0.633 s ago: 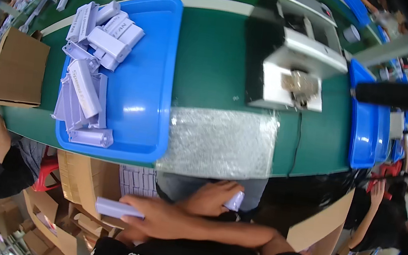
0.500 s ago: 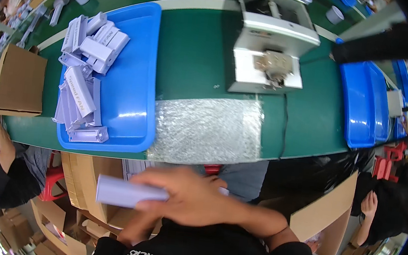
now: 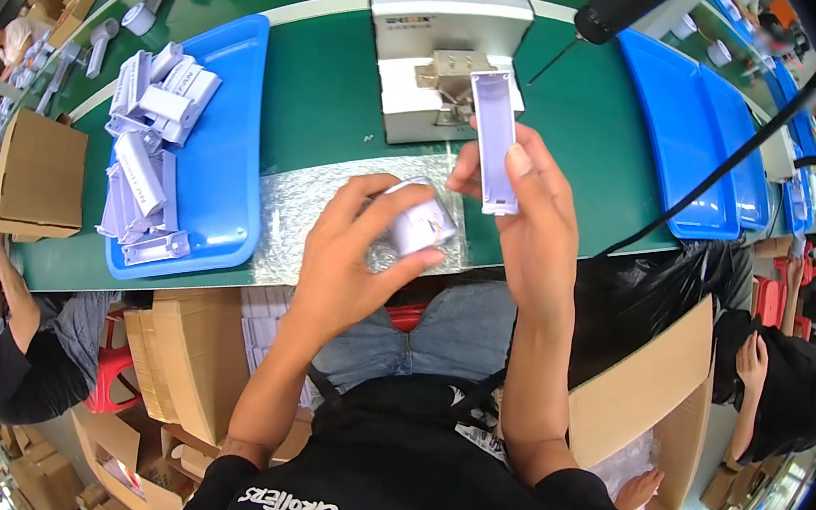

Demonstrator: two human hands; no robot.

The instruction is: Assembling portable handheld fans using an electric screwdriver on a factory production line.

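Note:
My right hand [image 3: 540,205] holds a long lilac plastic handle shell [image 3: 494,144] nearly upright. Its hollow inner side faces me. My left hand [image 3: 350,253] is curled round a short, round lilac housing [image 3: 418,224] just above the bubble wrap [image 3: 308,205]; small wire-like bits show at the housing's end. A gap separates the two parts. Behind the shell stands a silver-white screw-feeder-like machine [image 3: 409,94]. To the right of the shell's top, a black powered screwdriver [image 3: 622,7] hangs with its thin bit angled down toward the table.
On the left, a blue tray [image 3: 228,154] holds several lilac shells [image 3: 138,174], beside a brown carton [image 3: 42,175]. Blue trays [image 3: 678,135] lie at the right. A black cable [image 3: 714,174] crosses there. Open cartons [image 3: 638,402] flank me, and co-workers [image 3: 779,398] sit on both sides.
My right hand, which was reaching across to the left with the lilac shell, has moved up and right, turning it upright. My left hand has come up over the bubble wrap with the round housing.

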